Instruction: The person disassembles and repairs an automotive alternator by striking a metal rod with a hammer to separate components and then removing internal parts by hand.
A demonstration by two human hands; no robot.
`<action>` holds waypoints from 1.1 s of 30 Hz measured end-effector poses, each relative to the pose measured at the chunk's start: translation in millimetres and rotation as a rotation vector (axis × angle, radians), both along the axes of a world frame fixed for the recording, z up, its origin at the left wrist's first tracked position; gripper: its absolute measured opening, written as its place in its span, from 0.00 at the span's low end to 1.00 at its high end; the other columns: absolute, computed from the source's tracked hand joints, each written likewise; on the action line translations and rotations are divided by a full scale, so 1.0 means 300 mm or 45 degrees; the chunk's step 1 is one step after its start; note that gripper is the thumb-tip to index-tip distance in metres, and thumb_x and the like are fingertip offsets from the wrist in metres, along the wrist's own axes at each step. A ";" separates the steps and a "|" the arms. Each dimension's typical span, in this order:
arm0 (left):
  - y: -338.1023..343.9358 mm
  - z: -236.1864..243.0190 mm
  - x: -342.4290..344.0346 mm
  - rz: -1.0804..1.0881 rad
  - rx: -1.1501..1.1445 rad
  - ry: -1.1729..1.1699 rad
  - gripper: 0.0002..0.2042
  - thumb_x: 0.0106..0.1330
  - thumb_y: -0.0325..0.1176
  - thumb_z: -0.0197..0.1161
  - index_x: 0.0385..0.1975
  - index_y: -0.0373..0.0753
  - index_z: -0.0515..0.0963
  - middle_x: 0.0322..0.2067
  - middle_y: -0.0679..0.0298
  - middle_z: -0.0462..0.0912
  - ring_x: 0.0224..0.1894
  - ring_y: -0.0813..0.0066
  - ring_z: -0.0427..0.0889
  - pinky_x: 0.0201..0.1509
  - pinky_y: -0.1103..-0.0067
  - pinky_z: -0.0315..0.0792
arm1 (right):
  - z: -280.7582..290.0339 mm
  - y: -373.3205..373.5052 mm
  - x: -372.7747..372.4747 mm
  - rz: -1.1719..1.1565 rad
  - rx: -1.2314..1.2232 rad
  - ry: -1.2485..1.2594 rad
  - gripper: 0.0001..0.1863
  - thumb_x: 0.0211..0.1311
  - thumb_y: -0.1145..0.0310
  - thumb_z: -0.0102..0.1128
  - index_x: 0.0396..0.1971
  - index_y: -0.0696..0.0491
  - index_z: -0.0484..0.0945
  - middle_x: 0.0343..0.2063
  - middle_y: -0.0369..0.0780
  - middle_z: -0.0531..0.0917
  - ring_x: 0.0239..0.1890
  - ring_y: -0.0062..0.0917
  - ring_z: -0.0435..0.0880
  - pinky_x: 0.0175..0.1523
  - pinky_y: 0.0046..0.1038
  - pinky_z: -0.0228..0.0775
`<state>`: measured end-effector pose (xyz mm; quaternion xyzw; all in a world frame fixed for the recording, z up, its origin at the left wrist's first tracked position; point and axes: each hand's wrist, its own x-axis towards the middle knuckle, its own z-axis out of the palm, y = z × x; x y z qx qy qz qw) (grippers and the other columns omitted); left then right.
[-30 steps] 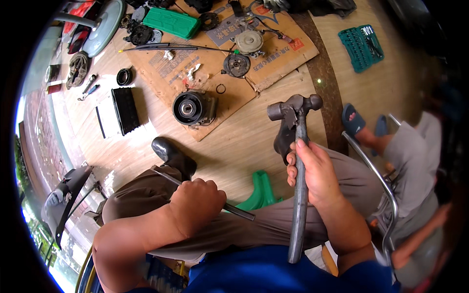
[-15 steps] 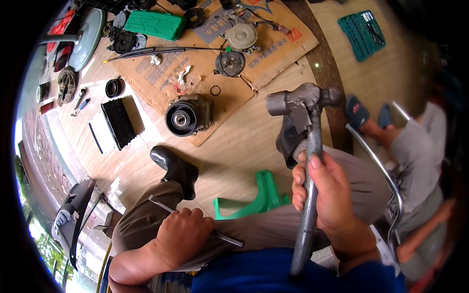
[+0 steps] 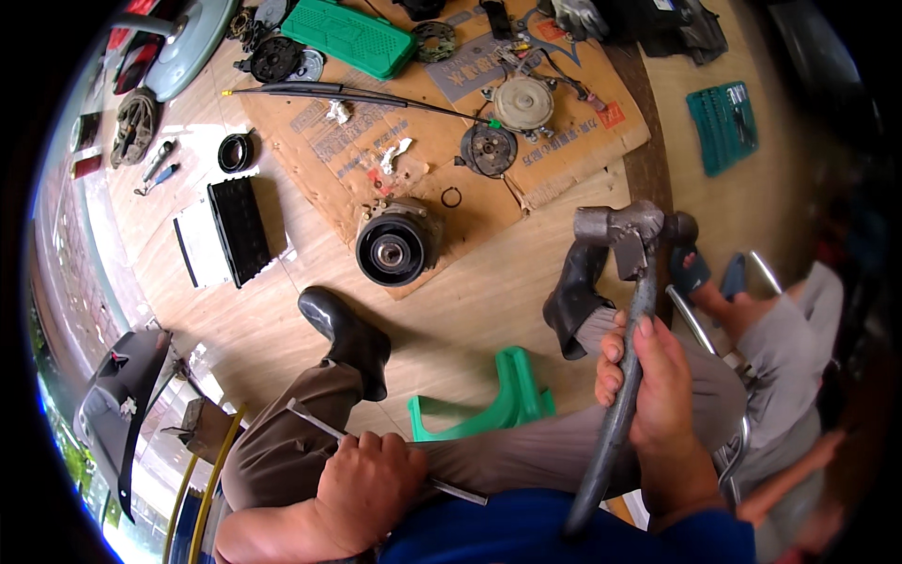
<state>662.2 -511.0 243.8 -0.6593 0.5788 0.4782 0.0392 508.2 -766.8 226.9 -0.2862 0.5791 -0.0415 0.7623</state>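
Observation:
My right hand [image 3: 658,385] is wrapped round the grey metal handle of a hammer [image 3: 641,299], its worn head up and away from me. Above my thigh, my left hand [image 3: 369,484] is closed in a fist round a thin metal rod [image 3: 318,420], whose two ends stick out on either side. Beyond both hands, a round black pulley with a metal housing [image 3: 390,252] rests at the near edge of a flattened cardboard sheet [image 3: 352,193]. Neither tool touches it. A small dark ring [image 3: 451,197] lies beside the pulley.
My black boots [image 3: 346,338] stand on the floor around a green plastic stool [image 3: 512,395]. A black-and-white box [image 3: 235,232] is at left. Motor parts [image 3: 523,103], a cable [image 3: 348,94] and a green case [image 3: 349,36] lie farther off. A person [image 3: 799,329] sits at right.
My view has shifted, so the floor items appear farther right and lower. The hammer and rod stay in the same grips, both slightly more to the right in the picture.

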 end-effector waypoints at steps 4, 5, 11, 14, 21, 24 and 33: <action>0.005 0.023 0.057 0.056 -0.101 -0.052 0.04 0.52 0.33 0.60 0.22 0.44 0.71 0.24 0.64 0.72 0.28 0.68 0.77 0.32 0.74 0.72 | -0.055 -0.014 0.023 -0.053 -0.068 0.133 0.15 0.75 0.56 0.51 0.47 0.53 0.68 0.30 0.37 0.75 0.22 0.19 0.74 0.24 0.25 0.70; 0.010 0.024 0.072 0.075 -0.106 -0.038 0.04 0.51 0.33 0.60 0.22 0.44 0.71 0.24 0.64 0.72 0.28 0.68 0.77 0.32 0.74 0.72 | -0.068 -0.015 0.025 -0.052 -0.087 0.138 0.15 0.75 0.56 0.50 0.47 0.53 0.69 0.30 0.37 0.74 0.22 0.19 0.74 0.23 0.24 0.69; 0.029 -0.006 0.128 0.206 -0.114 0.019 0.05 0.50 0.33 0.60 0.23 0.44 0.71 0.24 0.64 0.71 0.29 0.67 0.76 0.33 0.72 0.72 | -0.132 -0.029 0.032 -0.113 -0.121 0.257 0.16 0.76 0.56 0.48 0.47 0.54 0.71 0.29 0.36 0.74 0.23 0.18 0.72 0.23 0.22 0.67; 0.031 0.000 0.133 0.210 0.061 0.075 0.05 0.52 0.34 0.60 0.23 0.40 0.74 0.25 0.57 0.74 0.33 0.59 0.79 0.39 0.67 0.75 | -0.135 -0.042 0.042 -0.152 -0.108 0.261 0.15 0.76 0.56 0.49 0.47 0.54 0.69 0.29 0.38 0.74 0.24 0.21 0.74 0.25 0.25 0.68; 0.008 0.057 0.103 0.163 -0.008 -0.134 0.06 0.61 0.32 0.55 0.32 0.38 0.75 0.32 0.56 0.77 0.37 0.60 0.77 0.45 0.62 0.72 | -0.114 -0.072 0.074 -0.140 -0.130 0.154 0.16 0.77 0.56 0.47 0.47 0.55 0.70 0.30 0.37 0.73 0.23 0.20 0.72 0.24 0.24 0.68; -0.004 0.081 0.073 0.137 -0.050 -0.173 0.07 0.63 0.33 0.54 0.31 0.38 0.78 0.30 0.54 0.77 0.36 0.56 0.77 0.49 0.57 0.72 | -0.110 -0.077 0.075 -0.138 -0.100 0.096 0.17 0.77 0.56 0.47 0.47 0.55 0.70 0.29 0.37 0.73 0.23 0.19 0.72 0.23 0.22 0.67; 0.017 0.124 -0.029 0.057 -0.186 -0.311 0.08 0.62 0.33 0.55 0.29 0.37 0.79 0.28 0.52 0.77 0.35 0.53 0.78 0.45 0.58 0.73 | -0.166 -0.042 0.040 0.101 -0.052 0.172 0.15 0.74 0.57 0.52 0.45 0.56 0.73 0.29 0.38 0.77 0.23 0.19 0.74 0.23 0.22 0.67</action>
